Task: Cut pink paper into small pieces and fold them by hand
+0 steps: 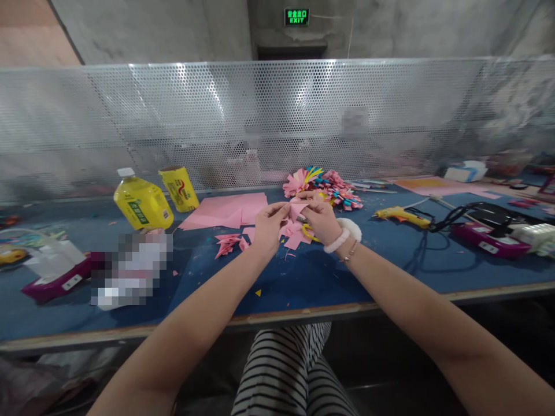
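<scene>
Above the blue table, a small folded piece of pink paper (296,209) is pinched between both my hands. My left hand (271,225) grips its left side with thumb and forefinger. From the right, my right hand (323,218) holds the other side, fingers curled around it. Below lie pink paper scraps (296,236) and the yellow handle of scissors (309,233), partly hidden by my right hand. Folded pink pieces (229,245) rest left of my left hand. Behind my hands sits a heap of pink, blue and yellow paper flowers (336,188).
Pink paper sheets (225,210) lie behind my left hand, near a yellow bottle (142,199) and a yellow canister (179,189). To the right are a yellow glue gun (403,216) and a purple power strip (489,241). Another purple power strip (60,283) is at left. A perforated metal screen (243,124) stands behind.
</scene>
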The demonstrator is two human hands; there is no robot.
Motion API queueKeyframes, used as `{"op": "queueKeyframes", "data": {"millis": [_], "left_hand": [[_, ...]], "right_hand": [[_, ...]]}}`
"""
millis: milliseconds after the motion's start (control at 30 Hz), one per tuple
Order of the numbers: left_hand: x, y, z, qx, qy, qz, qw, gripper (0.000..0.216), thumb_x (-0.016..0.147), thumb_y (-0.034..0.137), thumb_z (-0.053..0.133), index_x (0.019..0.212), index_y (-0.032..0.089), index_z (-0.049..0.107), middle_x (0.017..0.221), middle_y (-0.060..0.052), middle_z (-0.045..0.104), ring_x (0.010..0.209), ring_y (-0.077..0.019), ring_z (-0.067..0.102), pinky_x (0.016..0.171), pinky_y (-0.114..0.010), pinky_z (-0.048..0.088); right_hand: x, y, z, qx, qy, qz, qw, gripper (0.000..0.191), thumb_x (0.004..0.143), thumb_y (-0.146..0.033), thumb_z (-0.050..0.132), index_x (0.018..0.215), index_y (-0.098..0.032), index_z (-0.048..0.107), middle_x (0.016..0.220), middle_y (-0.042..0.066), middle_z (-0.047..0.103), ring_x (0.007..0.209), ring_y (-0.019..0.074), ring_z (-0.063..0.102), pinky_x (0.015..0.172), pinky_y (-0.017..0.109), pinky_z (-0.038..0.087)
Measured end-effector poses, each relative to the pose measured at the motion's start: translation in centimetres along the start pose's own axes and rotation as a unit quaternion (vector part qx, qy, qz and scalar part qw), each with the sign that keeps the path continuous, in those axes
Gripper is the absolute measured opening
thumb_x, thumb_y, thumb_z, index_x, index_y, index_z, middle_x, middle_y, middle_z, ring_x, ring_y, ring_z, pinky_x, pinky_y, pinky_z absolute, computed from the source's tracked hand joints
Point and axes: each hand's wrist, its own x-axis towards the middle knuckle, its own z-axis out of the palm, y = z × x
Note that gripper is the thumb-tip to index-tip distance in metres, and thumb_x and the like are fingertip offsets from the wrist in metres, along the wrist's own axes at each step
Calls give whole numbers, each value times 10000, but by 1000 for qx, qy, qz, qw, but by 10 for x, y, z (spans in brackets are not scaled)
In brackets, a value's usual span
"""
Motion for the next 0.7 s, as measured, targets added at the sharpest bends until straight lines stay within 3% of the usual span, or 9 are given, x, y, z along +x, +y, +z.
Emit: {"op": "queueKeyframes", "data": {"millis": [133,267,467,700], "left_hand": [[2,2,0,-40,-7,-9,999,143,552,223,681,661,152,622,661,0,598,614,-74,528,600,-222,433],[2,0,2,-79,-25,2,997,154,534,207,699,652,147,621,652,9,604,622,-70,547,681,-246,450],[3,-5,2,-59,-35,2,998,201,500,204,718,670,137,634,627,10,618,596,-68,553,680,-245,458],[1,-6,1,17,-44,15,999,196,532,233,705,696,134,664,623,-8,620,561,-69,529,636,-243,443]], "right_hand": [[0,-2,-1,-22,-29,-10,999,132,704,-150,544,668,-209,657,961,37,525,967,156,485,880,343,366],[1,-3,-1,-37,4,-26,999,107,684,-134,570,680,-208,648,884,35,537,903,150,509,858,343,384],[3,-1,-1,1,18,-51,999,118,673,-102,557,713,-195,617,867,29,556,873,138,530,824,325,419],[3,-5,-1,71,28,16,997,214,659,-83,506,841,-195,520,908,19,577,744,100,560,689,276,454]]}}
